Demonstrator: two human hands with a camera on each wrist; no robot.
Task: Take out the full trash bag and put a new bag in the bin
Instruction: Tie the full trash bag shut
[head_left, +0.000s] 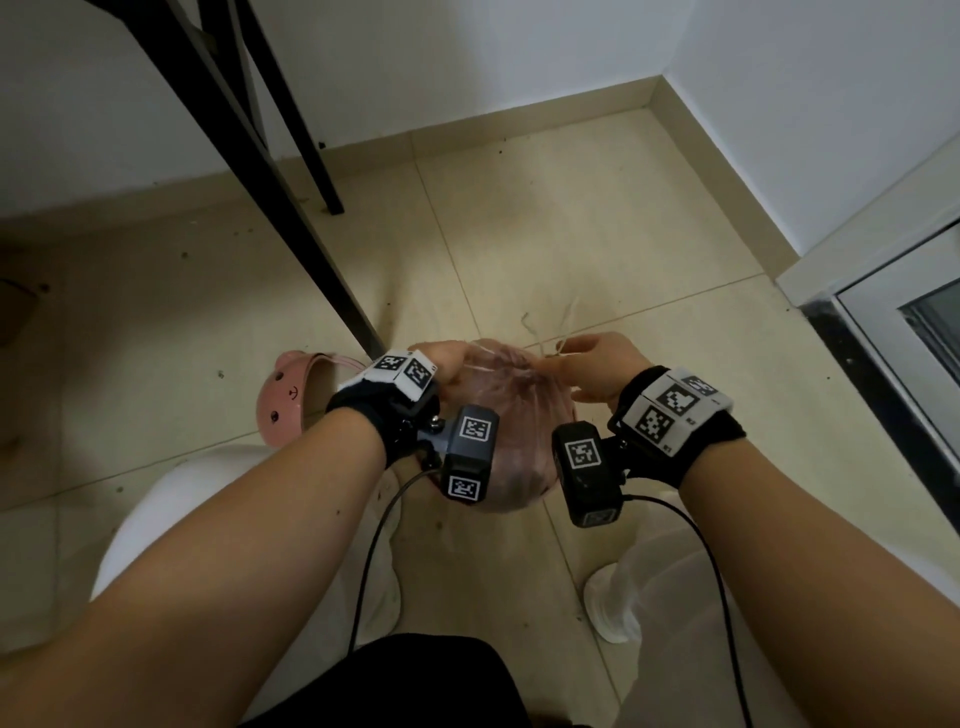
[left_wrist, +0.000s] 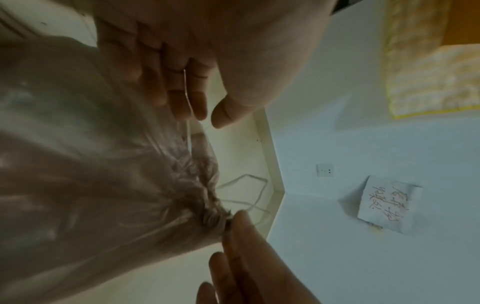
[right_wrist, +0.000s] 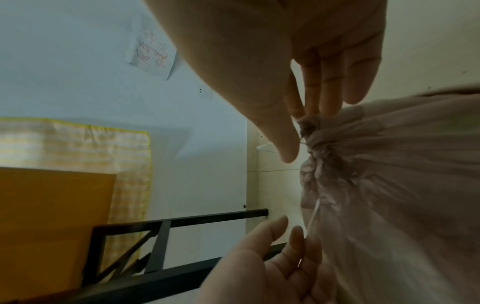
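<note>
Two hands at one item: a translucent pinkish trash bag (head_left: 498, 415), full, mouth gathered shut, held above the tiled floor (head_left: 571, 234) between the person's knees.

Left hand (head_left: 441, 364): on the bag's left upper side, fingers curled; a thin white drawstring (left_wrist: 187, 96) runs along its fingers (left_wrist: 179, 98) in the left wrist view. Grip: grasping the drawstring against the bag.

Right hand (head_left: 597, 369): at the gathered neck (right_wrist: 311, 133) of the bag; in the right wrist view thumb and fingertips (right_wrist: 311, 102) close on the puckered plastic and string there. Grip: pinching the neck. Loose loops of drawstring lie beyond the neck toward the floor.

Bin (head_left: 291, 395): pink, with a small face printed on it, tipped on its side on the floor, just left of the left wrist, apart from the bag.

Surroundings: black metal desk legs (head_left: 291, 197) upper left; white wall with a handwritten paper note (left_wrist: 387, 205) and a socket (left_wrist: 324, 170); yellow checked cloth (right_wrist: 78, 144); white shoes (head_left: 608, 603) on the floor.
</note>
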